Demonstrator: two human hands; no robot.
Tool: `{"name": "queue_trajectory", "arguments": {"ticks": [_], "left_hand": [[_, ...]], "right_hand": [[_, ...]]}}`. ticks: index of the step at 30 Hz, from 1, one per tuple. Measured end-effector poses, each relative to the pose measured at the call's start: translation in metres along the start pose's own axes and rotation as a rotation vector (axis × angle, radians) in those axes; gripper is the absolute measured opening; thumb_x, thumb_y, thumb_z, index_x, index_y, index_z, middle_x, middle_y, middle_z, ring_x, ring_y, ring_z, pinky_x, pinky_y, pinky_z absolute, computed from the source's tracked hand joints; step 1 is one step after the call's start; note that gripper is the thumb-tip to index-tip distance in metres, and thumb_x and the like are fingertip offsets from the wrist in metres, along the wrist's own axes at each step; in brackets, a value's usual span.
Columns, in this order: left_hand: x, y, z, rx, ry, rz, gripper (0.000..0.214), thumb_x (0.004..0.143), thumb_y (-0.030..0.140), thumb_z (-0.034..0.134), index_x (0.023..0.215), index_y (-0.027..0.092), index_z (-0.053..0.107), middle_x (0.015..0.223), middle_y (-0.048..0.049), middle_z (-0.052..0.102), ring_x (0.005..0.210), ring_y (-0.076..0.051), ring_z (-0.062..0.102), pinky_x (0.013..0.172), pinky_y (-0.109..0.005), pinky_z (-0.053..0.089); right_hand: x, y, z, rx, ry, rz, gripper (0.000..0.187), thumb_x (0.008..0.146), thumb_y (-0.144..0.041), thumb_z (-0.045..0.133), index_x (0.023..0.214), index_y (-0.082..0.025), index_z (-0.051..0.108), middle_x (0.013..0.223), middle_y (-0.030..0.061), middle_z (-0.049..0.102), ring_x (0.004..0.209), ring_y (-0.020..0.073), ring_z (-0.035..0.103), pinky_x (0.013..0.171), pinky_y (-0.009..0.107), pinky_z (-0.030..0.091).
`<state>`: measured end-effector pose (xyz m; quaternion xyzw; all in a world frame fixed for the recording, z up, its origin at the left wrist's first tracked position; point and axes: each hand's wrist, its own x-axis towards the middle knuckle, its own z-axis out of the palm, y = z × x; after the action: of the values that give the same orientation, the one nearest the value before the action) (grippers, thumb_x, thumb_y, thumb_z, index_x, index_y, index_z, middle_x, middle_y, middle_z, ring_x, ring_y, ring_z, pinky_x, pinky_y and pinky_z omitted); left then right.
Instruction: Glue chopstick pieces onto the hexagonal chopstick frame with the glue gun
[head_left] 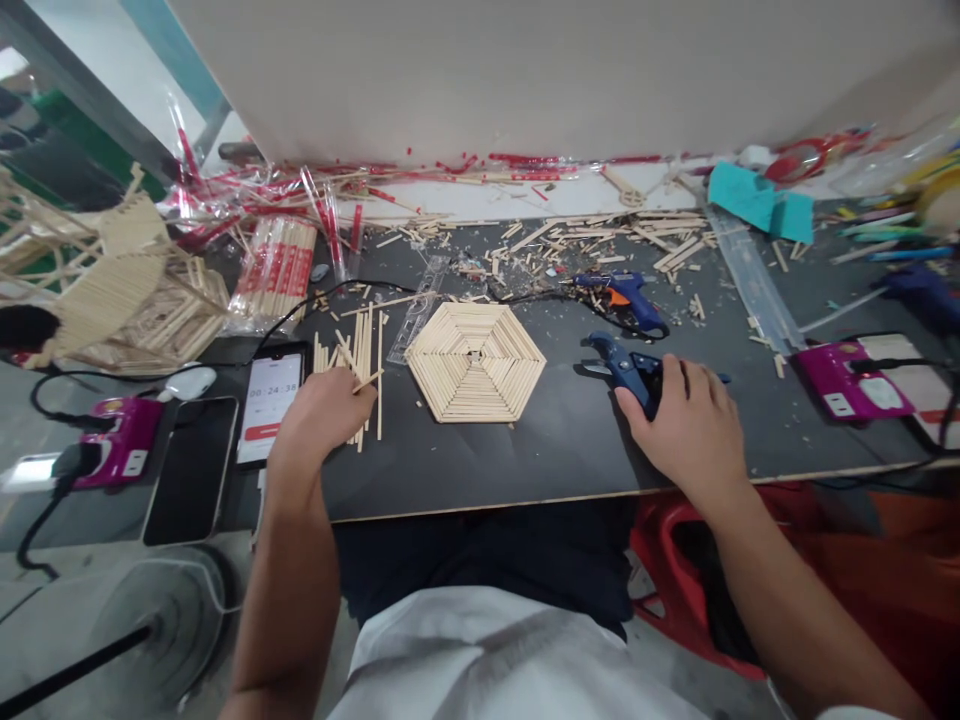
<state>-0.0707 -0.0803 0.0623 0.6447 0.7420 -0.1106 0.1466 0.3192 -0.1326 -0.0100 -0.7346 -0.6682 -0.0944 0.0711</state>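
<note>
1. Left hand: grip pinched on a thin wooden stick above loose sticks.
2. Right hand: grip clamped on blue cutters.
3. Hexagonal stick panel lies between the hands on the dark, littered worktop.

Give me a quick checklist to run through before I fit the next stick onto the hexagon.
1. Stick pinched in left hand: ok.
2. Right hand on blue cutter: ok.
3. Hexagon lying flat on the black board: ok.
4. Glue gun near the hexagon: ok.
5. Glue gun hot: cannot tell.
6. Spare sticks beside the left hand: ok.
</note>
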Motion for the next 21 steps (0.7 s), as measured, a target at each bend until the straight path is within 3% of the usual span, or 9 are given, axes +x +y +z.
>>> {"name": "queue_trajectory", "arguments": {"ticks": [5,11,15,21], "left_hand": [[-0.015,-0.009,-0.003,-0.043,0.073,-0.014,0.035,0.093,0.037,0.038,0.078,0.02,0.065,0.083,-0.0152,0.073,0.08,-0.031,0.068,0.067,-0.036,0.044],[-0.02,-0.024,0.002,0.015,0.071,-0.134,0.038,0.096,0.036,0.036,0.091,0.017,0.068,0.095,-0.0245,0.074,0.088,-0.04,0.07,0.068,-0.041,0.045],[-0.02,-0.014,0.002,-0.027,0.152,-0.105,0.041,0.098,0.041,0.037,0.102,0.015,0.069,0.102,-0.024,0.075,0.097,-0.04,0.07,0.076,-0.042,0.049],[-0.009,0.0,0.006,0.01,0.027,-0.01,0.037,0.094,0.042,0.047,0.083,0.017,0.071,0.095,-0.02,0.077,0.096,-0.035,0.072,0.074,-0.037,0.05]], "right_hand": [[0.001,0.012,0.0,-0.014,0.008,0.013,0.071,0.097,-0.052,0.05,0.143,0.002,0.052,0.143,0.0323,0.057,0.127,0.0469,0.056,0.106,0.058,0.045],[0.002,0.016,-0.002,0.004,-0.002,0.001,0.07,0.096,-0.05,0.053,0.14,0.005,0.056,0.139,0.0341,0.059,0.126,0.0482,0.057,0.106,0.06,0.045],[0.001,0.014,-0.007,0.026,0.041,-0.066,0.057,0.096,-0.044,0.056,0.131,0.0,0.064,0.134,0.0305,0.063,0.125,0.0457,0.058,0.107,0.057,0.046],[0.001,-0.003,-0.017,0.179,0.133,-0.115,0.039,0.097,-0.038,0.058,0.122,-0.01,0.069,0.133,0.0234,0.065,0.124,0.0385,0.061,0.11,0.056,0.046]]}}
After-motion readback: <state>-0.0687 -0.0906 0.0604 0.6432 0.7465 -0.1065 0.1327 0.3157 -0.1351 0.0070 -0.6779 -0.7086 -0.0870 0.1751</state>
